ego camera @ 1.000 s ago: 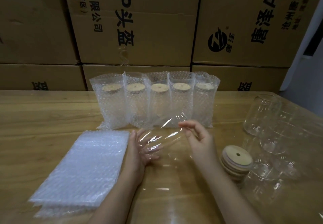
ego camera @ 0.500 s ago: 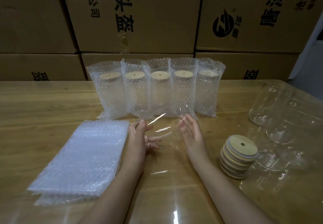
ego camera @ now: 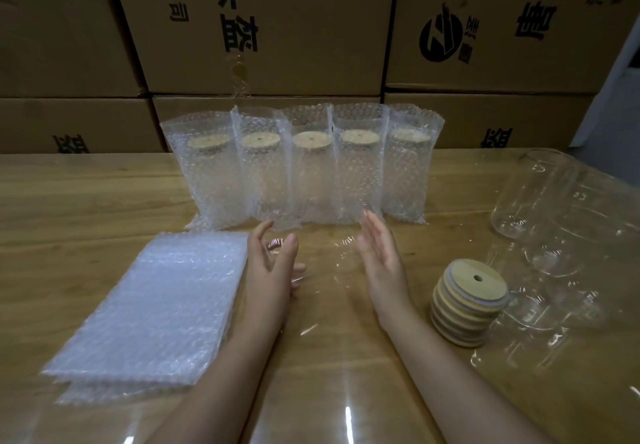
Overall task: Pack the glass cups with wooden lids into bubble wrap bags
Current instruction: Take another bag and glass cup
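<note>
The left hand (ego camera: 273, 270) is loosely curved and the right hand (ego camera: 379, 253) is flat. They face palm to palm over the desk (ego camera: 69, 208), holding nothing I can make out. Bare glass cups (ego camera: 530, 197) stand well right of the right hand, past the wooden lids (ego camera: 469, 305) just beside it. Limp, light bubble wrap bags (ego camera: 156, 305) lie just left of the left hand. The glass looks slippery and breakable, so it is probably best gripped round the body.

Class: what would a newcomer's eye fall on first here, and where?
A row of five bagged cups, wooden lids showing through the bubble wrap, stands at the centre back. Nearer, the left hand and right hand face each other between a pile of bubble wrap bags at left and a stack of wooden lids at right.
</note>
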Available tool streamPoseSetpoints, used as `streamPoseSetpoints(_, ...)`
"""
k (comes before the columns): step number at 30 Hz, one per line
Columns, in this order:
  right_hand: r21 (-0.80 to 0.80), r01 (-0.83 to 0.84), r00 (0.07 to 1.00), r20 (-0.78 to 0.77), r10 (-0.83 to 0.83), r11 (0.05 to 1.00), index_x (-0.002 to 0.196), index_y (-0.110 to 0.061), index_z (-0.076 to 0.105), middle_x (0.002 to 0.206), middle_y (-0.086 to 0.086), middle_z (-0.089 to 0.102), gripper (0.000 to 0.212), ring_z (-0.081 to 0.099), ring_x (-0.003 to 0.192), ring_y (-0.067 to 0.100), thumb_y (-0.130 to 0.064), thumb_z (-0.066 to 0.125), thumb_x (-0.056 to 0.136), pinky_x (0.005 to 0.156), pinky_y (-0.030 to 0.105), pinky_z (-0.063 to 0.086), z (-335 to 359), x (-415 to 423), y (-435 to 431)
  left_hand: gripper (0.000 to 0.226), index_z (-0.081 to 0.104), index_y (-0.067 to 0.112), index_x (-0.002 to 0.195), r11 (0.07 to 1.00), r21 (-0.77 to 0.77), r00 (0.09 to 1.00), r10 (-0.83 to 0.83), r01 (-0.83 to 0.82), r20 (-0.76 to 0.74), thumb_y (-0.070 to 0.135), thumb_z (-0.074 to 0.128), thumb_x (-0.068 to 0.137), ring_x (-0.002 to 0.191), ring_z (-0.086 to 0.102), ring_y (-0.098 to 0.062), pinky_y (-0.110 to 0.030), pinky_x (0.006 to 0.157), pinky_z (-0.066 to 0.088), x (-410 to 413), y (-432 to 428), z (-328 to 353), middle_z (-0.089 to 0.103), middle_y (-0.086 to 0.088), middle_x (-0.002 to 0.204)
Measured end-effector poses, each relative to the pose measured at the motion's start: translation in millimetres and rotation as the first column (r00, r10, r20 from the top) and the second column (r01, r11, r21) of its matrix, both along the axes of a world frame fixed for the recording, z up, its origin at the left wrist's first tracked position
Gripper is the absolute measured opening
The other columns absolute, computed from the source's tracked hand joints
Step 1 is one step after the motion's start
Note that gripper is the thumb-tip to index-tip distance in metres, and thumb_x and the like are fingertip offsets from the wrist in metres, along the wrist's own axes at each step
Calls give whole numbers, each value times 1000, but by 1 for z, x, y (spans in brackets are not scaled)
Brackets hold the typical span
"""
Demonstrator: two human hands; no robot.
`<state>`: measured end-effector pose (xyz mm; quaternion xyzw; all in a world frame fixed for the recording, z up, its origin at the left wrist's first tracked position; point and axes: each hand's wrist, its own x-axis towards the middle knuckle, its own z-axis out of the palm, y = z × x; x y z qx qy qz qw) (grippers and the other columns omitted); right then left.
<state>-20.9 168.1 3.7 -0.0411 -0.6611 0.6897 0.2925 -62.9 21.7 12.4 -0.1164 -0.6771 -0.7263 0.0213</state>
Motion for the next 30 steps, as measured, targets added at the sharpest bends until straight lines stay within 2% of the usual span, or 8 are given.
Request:
streamPoseSetpoints(3,-6,12,1000,-1,-12,1000,132,-28,42,141,-10,43,37,39,132,-1,-11,44,100,102,9,34,2,2,0,56,44,52,120,998,-59,1000,-22,21,-3,70,53,68,58,66,-5,-13,45,44,1,-1,1,56,9,115)
streamPoseSetpoints(7,-34,9,1000,8,-9,999,131,-24,47,138,-10,49,33,45,120,-13,-16,46,99,100,8,36,6,3,1,46,52,50,108,999,4,998,-54,54,42,68,53,66,61,64,-23,-14,42,40,-4,-1,-1,64,-4,107)
streamPoseSetpoints(12,-58,-35,991,128,42,998,136,-29,49,132,-21,55,81,48,123,-7,-73,54,68,111,30,36,6,3,3,52,56,34,106,986,149,991,-92,77,100,67,51,66,43,52,-14,-15,34,32,-5,-2,-1,65,-5,95)
streamPoseSetpoints(14,-70,-45,988,142,55,997,132,-36,49,134,-19,55,82,49,121,-8,-80,51,63,110,30,37,4,3,2,48,56,32,107,977,204,988,-92,66,121,64,52,71,42,50,-12,-16,34,32,-5,-1,-2,64,-7,97)
streamPoseSetpoints(19,-45,-59,988,139,65,997,140,-30,43,140,-17,50,86,44,127,-6,-72,53,66,114,32,31,4,3,-1,42,50,34,114,976,218,993,-38,14,108,58,39,81,42,52,-15,-18,36,34,-7,1,-1,59,-15,106)
streamPoseSetpoints(23,-34,-48,988,143,52,998,133,-28,51,133,-16,54,66,48,123,-7,-60,56,75,113,32,33,6,3,-1,51,43,33,123,981,195,998,-17,5,62,62,39,81,44,58,-14,-19,39,38,-8,2,-1,59,-10,109)
streamPoseSetpoints(28,-68,-40,996,79,45,997,94,-26,65,135,-15,53,14,47,125,-4,-38,59,89,111,30,36,5,3,0,63,34,43,135,988,150,1000,25,-27,13,63,50,77,55,63,-3,-18,44,45,-10,0,-3,56,-1,122)
streamPoseSetpoints(30,-76,-32,998,44,36,997,77,-27,67,130,-25,52,21,45,120,-14,-40,54,86,102,20,41,7,4,0,64,32,45,139,989,143,999,43,-43,6,59,50,79,63,65,2,-19,47,49,-12,-1,-5,52,-5,134)
